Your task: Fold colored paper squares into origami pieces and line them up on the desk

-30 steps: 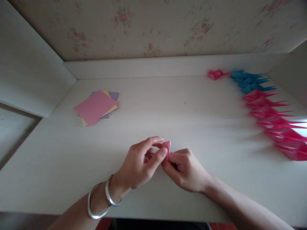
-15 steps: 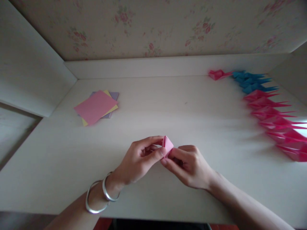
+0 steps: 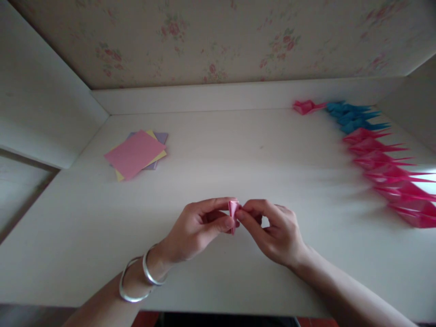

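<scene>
Between my two hands, above the front middle of the white table, is a small piece of folded pink paper point(image 3: 233, 210). My left hand point(image 3: 202, 227) grips it from the left, thumb in front and index finger along its top. Two silver bangles point(image 3: 150, 272) circle that wrist. My right hand point(image 3: 277, 229) pinches the paper's right edge between thumb and index finger. The fingertips cover part of the folds.
Fanned sheets of pink, yellow and purple paper point(image 3: 136, 154) lie at the left of the table point(image 3: 204, 145). Along the right side runs a row of pink folded paper pieces point(image 3: 388, 175), with blue ones point(image 3: 354, 116) behind. Another pink folded piece point(image 3: 308, 107) lies near the back ledge.
The folded paper has turned and now looks narrower. My right hand has risen slightly and shifted its pinch higher on the right edge. My left hand keeps its grip.
</scene>
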The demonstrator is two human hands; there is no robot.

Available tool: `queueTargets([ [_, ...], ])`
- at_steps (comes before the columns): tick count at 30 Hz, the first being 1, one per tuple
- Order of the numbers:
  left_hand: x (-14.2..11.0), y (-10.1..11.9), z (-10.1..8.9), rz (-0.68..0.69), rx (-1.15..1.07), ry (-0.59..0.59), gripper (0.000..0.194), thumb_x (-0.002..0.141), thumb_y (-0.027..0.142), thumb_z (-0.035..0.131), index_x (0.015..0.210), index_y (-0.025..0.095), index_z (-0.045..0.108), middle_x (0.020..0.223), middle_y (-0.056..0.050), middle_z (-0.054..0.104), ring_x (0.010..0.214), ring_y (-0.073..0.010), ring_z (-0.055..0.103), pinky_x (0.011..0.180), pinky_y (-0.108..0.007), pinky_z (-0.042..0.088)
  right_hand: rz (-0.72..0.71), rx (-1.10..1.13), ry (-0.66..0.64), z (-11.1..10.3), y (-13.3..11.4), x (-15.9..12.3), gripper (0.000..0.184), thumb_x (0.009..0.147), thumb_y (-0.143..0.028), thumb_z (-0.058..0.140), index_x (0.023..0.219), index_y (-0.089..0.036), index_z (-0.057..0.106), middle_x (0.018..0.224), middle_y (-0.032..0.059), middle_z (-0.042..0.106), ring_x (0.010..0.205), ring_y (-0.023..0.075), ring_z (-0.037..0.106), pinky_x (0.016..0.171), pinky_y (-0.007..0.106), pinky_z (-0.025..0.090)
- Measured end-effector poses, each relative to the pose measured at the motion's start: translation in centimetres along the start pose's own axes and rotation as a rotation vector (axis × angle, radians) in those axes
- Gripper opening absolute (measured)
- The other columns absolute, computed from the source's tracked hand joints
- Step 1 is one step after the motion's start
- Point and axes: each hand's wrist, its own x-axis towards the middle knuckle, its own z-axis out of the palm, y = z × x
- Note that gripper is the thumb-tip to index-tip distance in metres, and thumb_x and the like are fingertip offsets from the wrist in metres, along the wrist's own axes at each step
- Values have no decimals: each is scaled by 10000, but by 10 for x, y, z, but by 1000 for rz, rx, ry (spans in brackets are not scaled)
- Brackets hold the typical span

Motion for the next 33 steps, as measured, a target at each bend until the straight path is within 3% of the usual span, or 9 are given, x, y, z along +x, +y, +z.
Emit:
queueTargets([
  [6, 0, -2, -1, 133, 158, 50, 383, 841, 118, 720, 1189, 276, 696, 995, 0, 773, 870, -126, 730, 792, -178, 583, -107, 8, -59, -2, -1, 1, 209, 872, -120, 649, 1073, -171, 620, 754, 19, 725, 540, 121, 637, 539, 254, 502],
  [12, -1, 0, 0, 133, 183, 69, 343, 853, 157, 710, 1186, 239, 695, 1061, -40, 765, 916, -183, 741, 827, -256, 603, -99, 9, -108, -2, -1, 0, 350, 836, -144, 672, 1172, -166, 577, 817, 15, 724, 515, 104, 607, 541, 269, 523],
  [18, -1, 2, 1, 99, 223, 73, 325, 873, 182, 688, 1195, 224, 682, 1122, -62, 747, 940, -205, 736, 839, -290, 600, -62, -50, -80, 1, -1, -3, 288, 861, -194, 691, 1134, -182, 600, 785, -1, 719, 504, 89, 600, 501, 234, 501],
  [27, 0, -1, 0, 64, 271, 113, 328, 884, 240, 683, 1209, 201, 666, 1057, -65, 759, 921, -200, 733, 844, -285, 587, -73, -72, -93, 1, 0, -4, 271, 875, -172, 657, 1135, -166, 583, 815, 16, 734, 501, 93, 611, 506, 239, 501],
  [33, -1, -1, 1, 106, 286, 128, 330, 892, 218, 672, 1220, 187, 662, 1054, -71, 763, 894, -180, 738, 827, -253, 594, -92, -68, -69, 0, -1, -2, 279, 873, -118, 589, 1145, -171, 564, 785, 9, 725, 467, 89, 595, 503, 236, 501],
])
